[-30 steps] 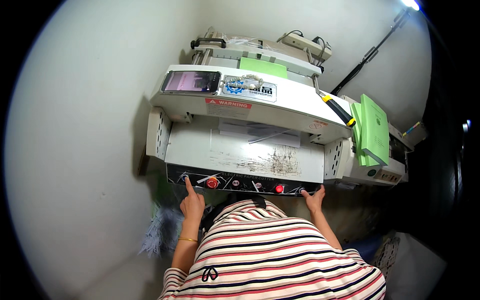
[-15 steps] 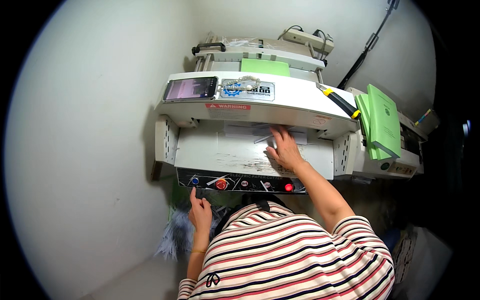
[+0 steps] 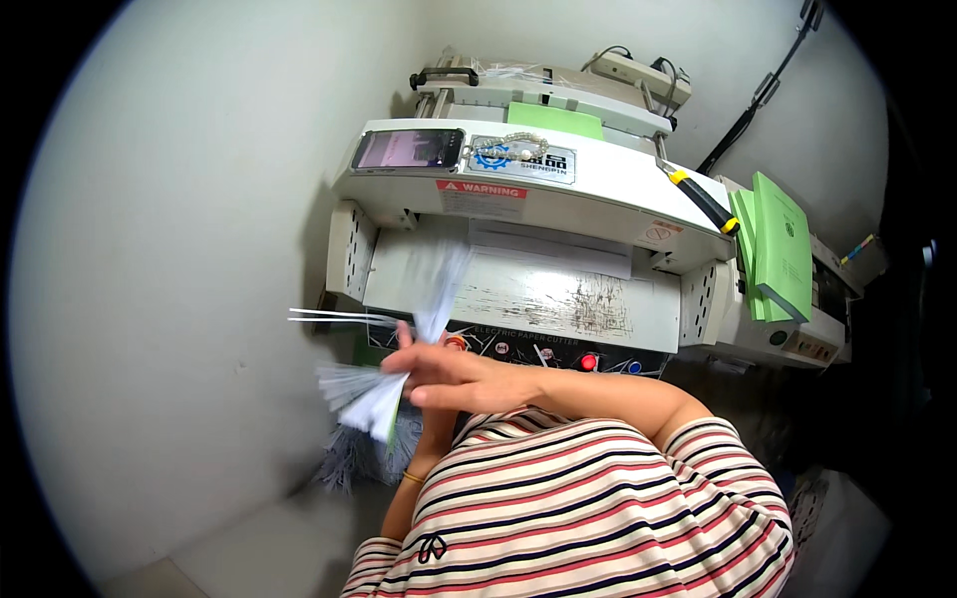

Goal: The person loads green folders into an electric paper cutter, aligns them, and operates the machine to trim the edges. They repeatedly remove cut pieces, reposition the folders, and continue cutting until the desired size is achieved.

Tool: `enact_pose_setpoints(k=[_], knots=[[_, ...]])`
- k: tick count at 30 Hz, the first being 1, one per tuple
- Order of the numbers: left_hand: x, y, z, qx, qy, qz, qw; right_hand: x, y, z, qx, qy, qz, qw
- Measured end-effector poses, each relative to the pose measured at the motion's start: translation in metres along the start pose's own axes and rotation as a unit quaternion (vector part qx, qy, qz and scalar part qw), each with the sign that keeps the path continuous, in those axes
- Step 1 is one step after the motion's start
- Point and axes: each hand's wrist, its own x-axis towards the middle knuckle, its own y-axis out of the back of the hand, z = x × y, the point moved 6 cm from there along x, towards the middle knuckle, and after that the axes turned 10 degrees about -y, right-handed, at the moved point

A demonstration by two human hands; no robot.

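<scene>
My right hand [image 3: 464,381] reaches across to the left in front of the cutter, closed on a bunch of paper strips [image 3: 361,399]. The white strips fan out, smeared by motion, some pointing up and some down. Behind it is my left hand [image 3: 439,427], mostly covered, near the left end of the button panel [image 3: 523,344]; its grip is hidden. On the cutter's bed, a flat white paper stack [image 3: 558,249] lies under the crossbeam. The scratched white metal bed [image 3: 538,299] shows in front of it.
A phone [image 3: 411,149], a beaded strap [image 3: 518,147] and a yellow-black utility knife [image 3: 703,201] lie on the crossbeam. Green books [image 3: 783,249] rest on the machine at right. A heap of shredded strips [image 3: 364,453] sits below left, beside the wall [image 3: 199,249].
My right hand has left the cutter's bed and swung left with paper strips in it. My left hand, formerly pointing at the blue button, is now mostly behind it. The view has shifted slightly.
</scene>
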Motion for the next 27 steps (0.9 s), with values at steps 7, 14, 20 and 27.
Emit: enact_pose_setpoints(k=[7,14,20,27], knots=[[-0.022,0.084,-0.052,0.034,0.065,0.097,0.993,0.002,-0.012,-0.011,0.049,0.027,-0.076,0.996],[-0.111,0.225,-0.175,0.079,0.351,0.297,0.884,-0.032,0.065,0.05,-0.259,0.015,0.204,0.944],[0.012,0.099,-0.104,0.399,0.075,-0.039,0.913,-0.124,0.163,0.113,-0.461,-0.102,0.534,0.701],[0.117,-0.137,-0.059,0.348,-0.186,-0.287,0.873,-0.17,0.251,0.128,-0.457,-0.227,0.637,0.578]])
